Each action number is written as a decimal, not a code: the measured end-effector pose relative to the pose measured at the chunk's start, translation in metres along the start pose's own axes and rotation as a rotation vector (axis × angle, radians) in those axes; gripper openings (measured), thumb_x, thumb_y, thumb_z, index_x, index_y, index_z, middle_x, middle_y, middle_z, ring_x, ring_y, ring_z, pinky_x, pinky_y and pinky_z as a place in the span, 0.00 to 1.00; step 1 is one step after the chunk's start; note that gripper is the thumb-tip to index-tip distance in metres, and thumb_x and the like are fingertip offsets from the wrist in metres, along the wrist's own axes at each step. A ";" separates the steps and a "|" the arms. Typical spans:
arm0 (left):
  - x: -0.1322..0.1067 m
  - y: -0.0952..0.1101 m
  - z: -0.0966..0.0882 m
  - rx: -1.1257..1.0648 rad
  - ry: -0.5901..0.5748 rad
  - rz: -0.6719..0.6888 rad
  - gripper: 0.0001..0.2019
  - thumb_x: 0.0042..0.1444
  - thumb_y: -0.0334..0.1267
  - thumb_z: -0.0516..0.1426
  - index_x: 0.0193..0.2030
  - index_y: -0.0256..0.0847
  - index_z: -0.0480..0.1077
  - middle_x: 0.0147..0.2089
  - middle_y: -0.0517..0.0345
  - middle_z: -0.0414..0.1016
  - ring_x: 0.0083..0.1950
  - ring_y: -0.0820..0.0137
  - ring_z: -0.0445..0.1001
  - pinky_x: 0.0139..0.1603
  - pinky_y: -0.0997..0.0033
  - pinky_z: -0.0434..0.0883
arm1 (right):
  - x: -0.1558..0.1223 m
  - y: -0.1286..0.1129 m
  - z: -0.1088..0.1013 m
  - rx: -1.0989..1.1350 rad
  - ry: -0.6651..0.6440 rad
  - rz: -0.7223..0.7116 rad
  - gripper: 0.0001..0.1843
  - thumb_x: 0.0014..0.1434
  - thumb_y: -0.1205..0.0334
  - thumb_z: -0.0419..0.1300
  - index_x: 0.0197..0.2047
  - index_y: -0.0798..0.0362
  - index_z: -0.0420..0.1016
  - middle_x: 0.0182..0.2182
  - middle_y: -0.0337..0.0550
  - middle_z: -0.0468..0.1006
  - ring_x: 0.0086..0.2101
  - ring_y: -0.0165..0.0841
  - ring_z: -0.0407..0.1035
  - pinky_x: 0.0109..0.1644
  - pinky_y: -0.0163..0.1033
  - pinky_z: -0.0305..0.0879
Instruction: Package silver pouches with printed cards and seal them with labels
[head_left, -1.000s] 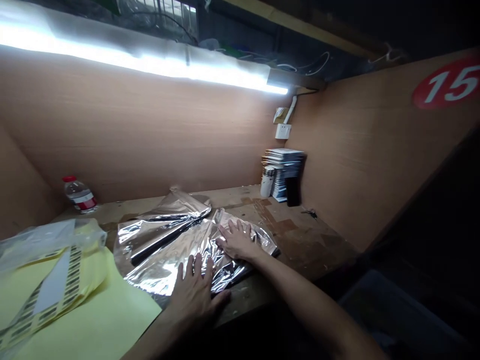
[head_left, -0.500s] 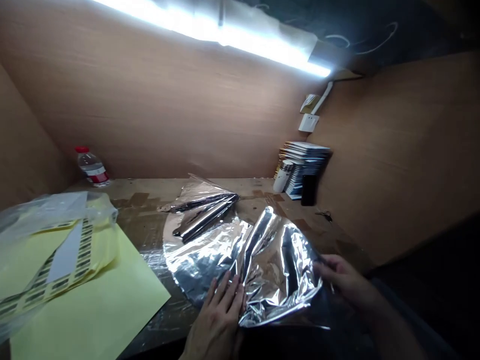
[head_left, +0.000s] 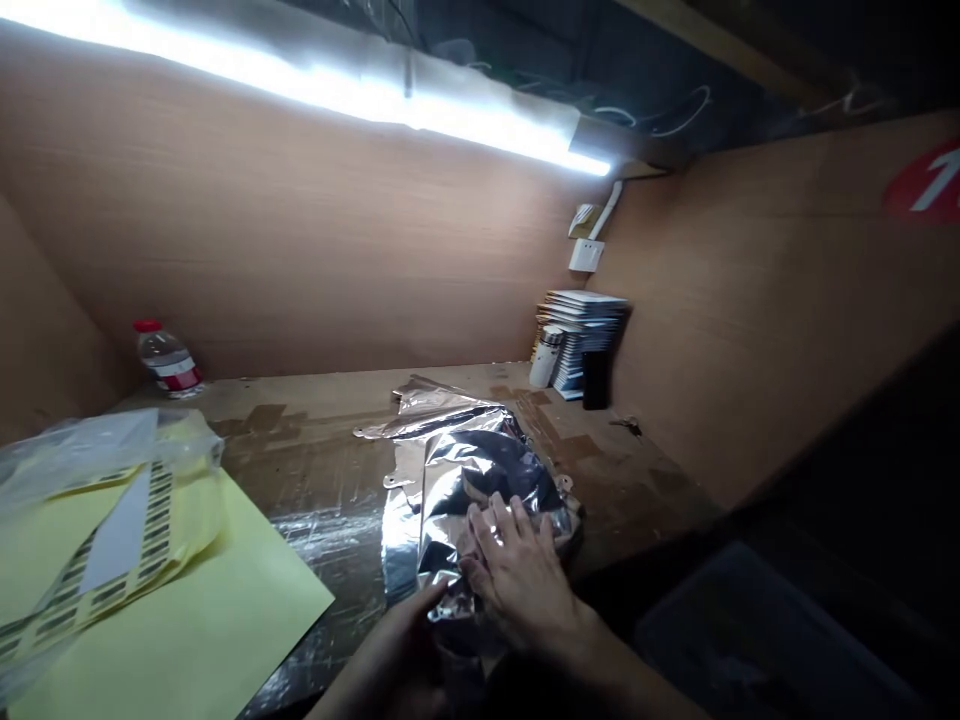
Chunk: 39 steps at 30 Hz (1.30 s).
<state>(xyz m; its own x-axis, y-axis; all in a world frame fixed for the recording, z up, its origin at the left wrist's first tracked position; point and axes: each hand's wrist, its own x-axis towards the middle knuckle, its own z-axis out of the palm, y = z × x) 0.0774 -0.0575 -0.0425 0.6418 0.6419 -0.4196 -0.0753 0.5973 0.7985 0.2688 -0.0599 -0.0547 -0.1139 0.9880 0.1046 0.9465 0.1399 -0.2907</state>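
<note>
A shiny silver foil sheet [head_left: 469, 460] lies folded and creased on the table's near part, with a smaller crumpled foil piece [head_left: 442, 405] behind it. My right hand [head_left: 517, 565] presses down on the foil, palm down, fingers spread. At the foil's near left corner is my left hand [head_left: 412, 635], its thumb against the edge and the fingers curled in shadow below. That corner hangs over the table's front edge, between thumb and fingers.
Yellow sheets [head_left: 225, 560] under clear plastic lie at the left. A water bottle [head_left: 169, 360] stands at the back left. At the back right are a stack of booklets [head_left: 581, 325], a white flask [head_left: 546, 358], a black phone-like slab [head_left: 596, 380] and keys [head_left: 626, 425].
The foil's right part has been folded over to the left. My right hand has moved left from the foil's right edge onto its top. My left hand has drawn back to the near corner.
</note>
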 end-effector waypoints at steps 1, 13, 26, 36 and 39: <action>-0.005 0.003 -0.009 0.242 0.086 0.091 0.29 0.63 0.61 0.55 0.54 0.37 0.76 0.46 0.42 0.83 0.47 0.50 0.82 0.49 0.52 0.78 | -0.002 0.003 0.010 -0.006 -0.020 0.014 0.36 0.72 0.38 0.49 0.77 0.43 0.54 0.75 0.55 0.50 0.71 0.67 0.42 0.67 0.83 0.35; 0.025 0.002 -0.033 1.807 0.091 0.501 0.35 0.68 0.65 0.45 0.77 0.56 0.54 0.79 0.52 0.47 0.79 0.41 0.45 0.74 0.31 0.53 | 0.059 0.081 -0.055 0.266 0.246 0.216 0.25 0.69 0.52 0.57 0.61 0.59 0.73 0.60 0.60 0.74 0.59 0.50 0.67 0.64 0.53 0.62; 0.048 -0.012 0.020 1.668 0.370 0.277 0.47 0.59 0.72 0.50 0.79 0.50 0.47 0.81 0.46 0.40 0.77 0.31 0.45 0.70 0.26 0.54 | 0.251 -0.031 -0.155 0.380 0.324 -0.142 0.20 0.63 0.55 0.62 0.54 0.57 0.72 0.52 0.54 0.77 0.53 0.45 0.68 0.61 0.51 0.62; 0.076 -0.017 0.055 1.533 0.099 0.551 0.49 0.60 0.57 0.60 0.78 0.29 0.47 0.79 0.34 0.47 0.80 0.43 0.43 0.77 0.44 0.53 | 0.082 0.088 -0.084 -0.197 -0.036 0.504 0.36 0.70 0.35 0.46 0.53 0.61 0.74 0.47 0.68 0.79 0.50 0.59 0.74 0.51 0.59 0.64; 0.052 0.025 0.041 1.599 0.071 0.720 0.34 0.68 0.46 0.54 0.77 0.34 0.54 0.77 0.42 0.55 0.78 0.55 0.55 0.76 0.54 0.58 | 0.051 0.119 -0.046 -0.206 -0.075 0.485 0.24 0.71 0.43 0.51 0.49 0.56 0.75 0.47 0.61 0.80 0.49 0.55 0.75 0.50 0.56 0.64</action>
<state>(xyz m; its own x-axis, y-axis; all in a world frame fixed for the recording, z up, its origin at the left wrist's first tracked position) 0.1404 -0.0287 -0.0270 0.7861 0.5863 0.1956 0.4814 -0.7793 0.4011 0.3896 0.0040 -0.0405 0.3372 0.9391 -0.0659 0.9347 -0.3423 -0.0953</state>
